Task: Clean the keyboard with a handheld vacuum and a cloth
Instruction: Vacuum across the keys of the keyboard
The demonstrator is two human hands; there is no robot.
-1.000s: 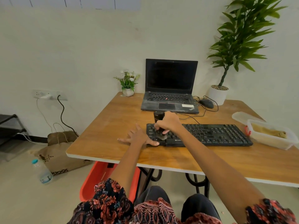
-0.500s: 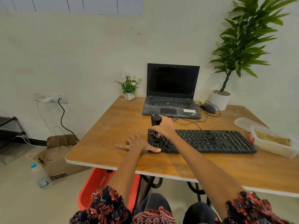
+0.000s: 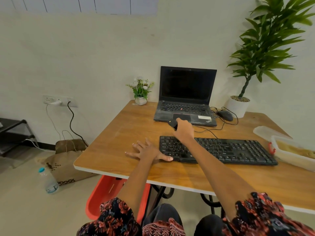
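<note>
A black keyboard (image 3: 230,150) lies across the wooden table (image 3: 119,133). My right hand (image 3: 185,132) is past the keyboard's far left edge, just in front of the laptop. Its fingers curl round a small black handheld vacuum (image 3: 171,123), which sticks out tilted to the left of the hand. My left hand (image 3: 146,150) lies flat on the table with fingers spread, its thumb against the keyboard's front left corner.
An open black laptop (image 3: 185,92) stands behind, with a wired mouse (image 3: 225,115) and cables to its right. A small flower pot (image 3: 141,92) and a tall potted plant (image 3: 237,106) sit at the back. A clear plastic container (image 3: 293,150) stands at the keyboard's right end.
My right hand has left the keyboard's left keys and moved away toward the laptop with the vacuum. My left hand has stayed in place.
</note>
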